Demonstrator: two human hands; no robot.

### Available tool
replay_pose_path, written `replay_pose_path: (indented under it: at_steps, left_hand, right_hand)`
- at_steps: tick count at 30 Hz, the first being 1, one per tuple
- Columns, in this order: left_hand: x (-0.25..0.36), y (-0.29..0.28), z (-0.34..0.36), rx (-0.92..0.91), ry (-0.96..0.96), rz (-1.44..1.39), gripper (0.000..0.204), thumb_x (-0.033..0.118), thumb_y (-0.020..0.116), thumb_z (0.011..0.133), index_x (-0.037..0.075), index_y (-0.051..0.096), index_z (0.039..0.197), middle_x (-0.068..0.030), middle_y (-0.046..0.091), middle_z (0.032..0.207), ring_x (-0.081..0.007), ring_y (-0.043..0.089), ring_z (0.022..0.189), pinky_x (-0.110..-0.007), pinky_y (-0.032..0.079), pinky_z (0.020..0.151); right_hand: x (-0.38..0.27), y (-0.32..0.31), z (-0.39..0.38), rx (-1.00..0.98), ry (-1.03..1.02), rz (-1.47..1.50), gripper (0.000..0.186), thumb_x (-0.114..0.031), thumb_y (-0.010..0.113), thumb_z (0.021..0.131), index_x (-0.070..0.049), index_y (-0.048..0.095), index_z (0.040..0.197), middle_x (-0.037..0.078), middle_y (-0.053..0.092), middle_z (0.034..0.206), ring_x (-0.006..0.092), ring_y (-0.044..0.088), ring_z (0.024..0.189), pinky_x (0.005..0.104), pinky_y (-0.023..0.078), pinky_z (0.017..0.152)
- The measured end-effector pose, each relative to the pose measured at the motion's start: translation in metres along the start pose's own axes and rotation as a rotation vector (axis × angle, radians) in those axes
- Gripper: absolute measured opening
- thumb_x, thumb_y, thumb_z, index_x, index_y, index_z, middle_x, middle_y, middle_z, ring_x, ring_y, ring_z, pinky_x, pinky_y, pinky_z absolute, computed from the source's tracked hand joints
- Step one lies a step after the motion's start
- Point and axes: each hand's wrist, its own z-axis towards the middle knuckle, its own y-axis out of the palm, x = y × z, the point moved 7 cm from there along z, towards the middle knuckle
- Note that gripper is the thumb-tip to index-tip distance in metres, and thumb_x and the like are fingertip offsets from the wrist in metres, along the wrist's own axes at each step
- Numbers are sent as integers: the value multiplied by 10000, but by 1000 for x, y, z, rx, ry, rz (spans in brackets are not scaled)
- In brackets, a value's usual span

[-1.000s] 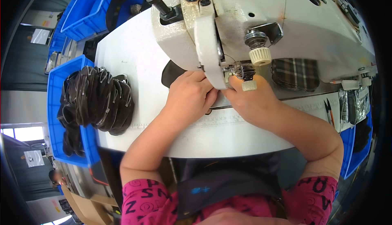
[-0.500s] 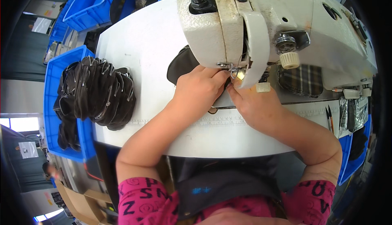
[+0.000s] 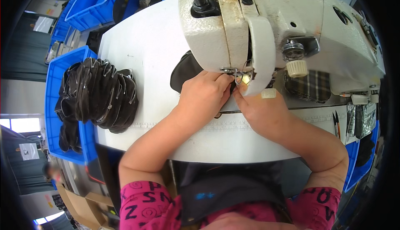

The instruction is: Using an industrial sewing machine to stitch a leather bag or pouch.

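Hands at the sewing machine (image 3: 246,34); dark fabric piece (image 3: 184,73) near the needle area.
Left hand (image 3: 206,91) sets bunched fingers at the fabric, which lies on the white table (image 3: 137,34); right hand (image 3: 264,111) sits just beside, fingertips partly hidden; whether either hand clamps the fabric cannot be told; dark zippered pieces (image 3: 102,96) lie heaped at left.

Left forearm (image 3: 162,134) and right forearm (image 3: 314,142) are slanting inward, elbows (image 3: 339,163) bending outward. Left hand (image 3: 203,91) is resting back upward, fingers (image 3: 217,77) curling; right hand (image 3: 264,111) is lying just beside, pointing forward-left (fingertips partly hidden).
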Motion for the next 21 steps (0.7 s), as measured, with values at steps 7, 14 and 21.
replay_pose_path:
  at_steps: [7,14,21]
  left_hand:
    - [-2,0,-3,33,32,15,171,115,741,852,55,741,1012,-62,720,922,-254,708,876,-359,584,683]
    - [-1,-12,-6,-38,8,-79,359,195,791,818,50,718,1138,-99,699,1101,-286,682,1022,-379,589,809]
    - [-2,-13,-21,-272,19,-208,642,127,760,743,23,596,1354,-157,556,1376,-341,559,1261,-422,548,981]
  right_hand:
    - [4,1,4,-5,57,62,434,-59,702,750,15,699,1178,95,657,1045,221,668,774,346,530,599]
    - [9,0,1,-1,80,91,496,-71,706,752,13,669,1240,98,675,1072,270,683,850,377,543,745]
    - [10,-1,0,50,99,80,472,-69,706,742,-8,665,1208,106,669,1054,285,681,855,401,537,727]
